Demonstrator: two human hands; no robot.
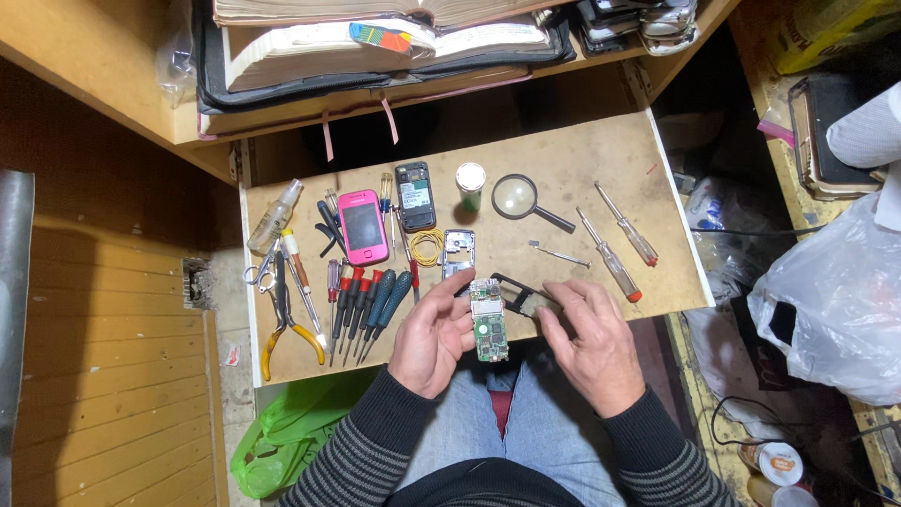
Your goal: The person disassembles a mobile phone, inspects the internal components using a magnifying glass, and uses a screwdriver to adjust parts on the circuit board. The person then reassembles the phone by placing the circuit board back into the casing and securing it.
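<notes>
My left hand (pixel 434 330) holds a small green phone circuit board (pixel 489 321) upright at the near edge of a pull-out wooden board (pixel 572 160). My right hand (pixel 587 340) rests beside it, its fingertips on a black phone frame piece (pixel 514 289). A silver phone chassis (pixel 458 252) lies just beyond the circuit board. Further back sit a pink phone (pixel 362 225) and an opened black phone (pixel 415 195).
Several screwdrivers (pixel 368 305), yellow-handled pliers (pixel 283 330), scissors and a small bottle (pixel 274 218) lie at the left. A magnifying glass (pixel 518 199), a small jar (pixel 470 184), tweezers (pixel 557 253) and two clear-handled screwdrivers (pixel 612 259) lie at the right. White plastic bag (pixel 835 300) to the right.
</notes>
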